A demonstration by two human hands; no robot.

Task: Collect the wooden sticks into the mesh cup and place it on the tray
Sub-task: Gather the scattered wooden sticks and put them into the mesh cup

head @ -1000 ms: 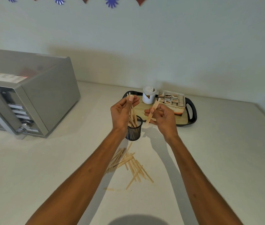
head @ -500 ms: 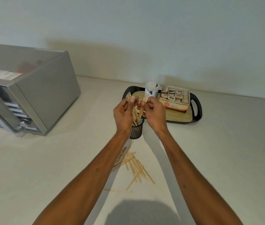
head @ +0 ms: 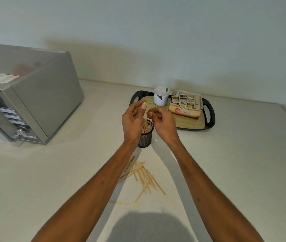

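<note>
The black mesh cup (head: 144, 139) stands on the counter just in front of the tray (head: 210, 117), with several wooden sticks (head: 145, 127) upright inside it. My left hand (head: 133, 120) hovers over the cup's left side with its fingers relaxed and its thumb up, holding nothing. To the right of the cup's mouth is my right hand (head: 162, 124), fingers loosely curled, with no stick visible in them. More loose sticks (head: 144, 177) lie scattered on the counter nearer to me, partly hidden under my left forearm.
On the black-rimmed wooden tray stand a white jar (head: 161, 96) and a tea box (head: 185, 105); its front half is bare. A grey microwave (head: 39, 102) fills the left side. A wall runs behind the counter.
Both hands held sticks above the cup a moment ago; the sticks now stand in the cup and both hands have let go. The view has tilted slightly downward.
</note>
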